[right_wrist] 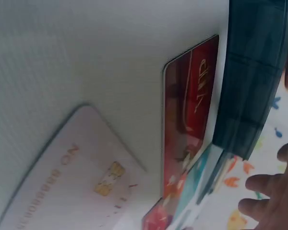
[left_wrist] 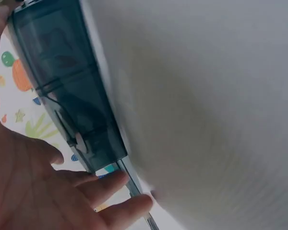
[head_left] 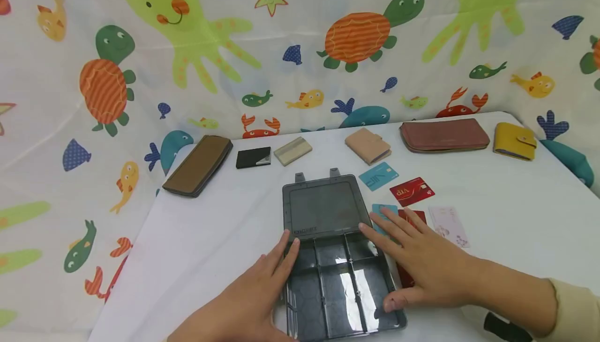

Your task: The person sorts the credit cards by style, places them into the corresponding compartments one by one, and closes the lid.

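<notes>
A dark translucent plastic compartment box point(head_left: 307, 300) lies on the white table with its lid point(head_left: 325, 206) folded back flat, away from the person. Its compartments show no contents. At its left side is my left hand point(head_left: 248, 295), fingers extended along the edge near the hinge. My right hand point(head_left: 428, 264) spreads over the box's right edge, thumb by the near right corner, fingers above a blue card point(head_left: 384, 210) and a red card point(head_left: 417, 217). Another red card point(head_left: 405, 277) lies under that hand, close beside the box. Neither hand grips anything.
Farther back lie a blue card point(head_left: 378, 176), a red VIP card point(head_left: 412, 191), and a pale card point(head_left: 449, 226). Along the back are a brown wallet point(head_left: 199, 167), black cardholder point(head_left: 253, 157), beige cardholder point(head_left: 292, 151), tan cardholder point(head_left: 367, 145), maroon wallet point(head_left: 445, 135), and yellow wallet point(head_left: 514, 141).
</notes>
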The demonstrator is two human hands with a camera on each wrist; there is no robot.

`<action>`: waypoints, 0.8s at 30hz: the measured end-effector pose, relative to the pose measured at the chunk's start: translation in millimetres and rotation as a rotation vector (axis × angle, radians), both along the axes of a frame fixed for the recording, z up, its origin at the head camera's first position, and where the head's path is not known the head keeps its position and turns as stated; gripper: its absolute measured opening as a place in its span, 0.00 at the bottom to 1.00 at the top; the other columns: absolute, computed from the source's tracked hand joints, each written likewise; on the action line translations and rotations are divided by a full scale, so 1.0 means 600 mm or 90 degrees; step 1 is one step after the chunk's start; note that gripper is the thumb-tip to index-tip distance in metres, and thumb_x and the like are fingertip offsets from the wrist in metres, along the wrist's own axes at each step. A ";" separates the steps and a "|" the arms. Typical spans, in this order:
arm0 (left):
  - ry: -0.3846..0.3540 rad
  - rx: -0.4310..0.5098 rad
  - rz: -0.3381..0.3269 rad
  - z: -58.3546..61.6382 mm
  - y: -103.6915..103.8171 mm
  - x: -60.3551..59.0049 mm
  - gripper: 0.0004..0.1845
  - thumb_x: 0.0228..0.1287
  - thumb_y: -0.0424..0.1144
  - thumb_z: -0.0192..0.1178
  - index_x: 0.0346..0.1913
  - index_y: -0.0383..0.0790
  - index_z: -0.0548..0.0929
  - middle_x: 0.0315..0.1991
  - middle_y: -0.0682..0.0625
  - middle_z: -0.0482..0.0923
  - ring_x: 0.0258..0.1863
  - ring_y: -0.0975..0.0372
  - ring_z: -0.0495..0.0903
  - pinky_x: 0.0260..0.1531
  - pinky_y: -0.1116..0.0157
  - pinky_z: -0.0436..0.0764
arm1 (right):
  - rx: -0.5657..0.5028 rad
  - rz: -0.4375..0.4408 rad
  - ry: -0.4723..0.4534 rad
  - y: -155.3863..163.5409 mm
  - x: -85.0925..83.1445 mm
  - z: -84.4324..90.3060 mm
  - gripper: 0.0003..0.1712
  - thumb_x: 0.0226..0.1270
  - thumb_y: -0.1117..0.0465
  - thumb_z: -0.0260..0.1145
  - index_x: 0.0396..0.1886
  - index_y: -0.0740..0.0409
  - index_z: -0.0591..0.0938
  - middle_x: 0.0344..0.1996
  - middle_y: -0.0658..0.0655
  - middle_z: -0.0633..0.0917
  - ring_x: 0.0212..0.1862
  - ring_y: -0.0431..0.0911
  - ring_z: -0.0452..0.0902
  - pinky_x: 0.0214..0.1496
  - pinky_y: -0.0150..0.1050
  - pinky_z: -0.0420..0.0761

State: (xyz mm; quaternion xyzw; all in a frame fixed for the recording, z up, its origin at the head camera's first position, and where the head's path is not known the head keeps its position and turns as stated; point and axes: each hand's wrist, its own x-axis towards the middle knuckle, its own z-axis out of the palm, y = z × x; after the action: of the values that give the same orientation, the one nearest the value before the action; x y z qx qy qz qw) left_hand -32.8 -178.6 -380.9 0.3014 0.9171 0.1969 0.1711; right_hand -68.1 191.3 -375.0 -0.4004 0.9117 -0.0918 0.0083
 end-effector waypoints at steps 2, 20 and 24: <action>-0.023 0.008 0.011 0.000 -0.002 0.000 0.77 0.36 0.84 0.65 0.83 0.57 0.34 0.82 0.53 0.23 0.75 0.43 0.57 0.63 0.37 0.68 | -0.020 -0.033 -0.038 0.002 -0.007 0.000 0.58 0.62 0.24 0.60 0.84 0.40 0.49 0.80 0.54 0.58 0.79 0.55 0.48 0.78 0.58 0.36; -0.072 0.073 0.078 -0.009 -0.006 0.009 0.84 0.29 0.82 0.70 0.82 0.53 0.29 0.83 0.54 0.30 0.79 0.49 0.47 0.67 0.37 0.58 | -0.059 -0.208 -0.166 0.013 -0.104 -0.005 0.57 0.45 0.35 0.81 0.72 0.58 0.73 0.62 0.64 0.76 0.59 0.59 0.73 0.43 0.52 0.87; -0.088 0.083 0.097 -0.012 -0.005 0.010 0.84 0.27 0.82 0.72 0.82 0.54 0.30 0.83 0.53 0.33 0.78 0.46 0.48 0.66 0.35 0.59 | -0.035 -0.233 -0.171 0.010 -0.115 -0.008 0.58 0.38 0.35 0.84 0.69 0.58 0.76 0.57 0.63 0.76 0.54 0.56 0.74 0.39 0.49 0.88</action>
State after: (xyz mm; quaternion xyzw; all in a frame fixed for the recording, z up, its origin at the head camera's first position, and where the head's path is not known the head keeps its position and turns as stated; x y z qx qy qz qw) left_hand -26.8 -181.9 -388.0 0.2271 0.9086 0.2888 0.1987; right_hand -136.9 197.5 -379.6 -0.2125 0.9569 -0.1695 0.1020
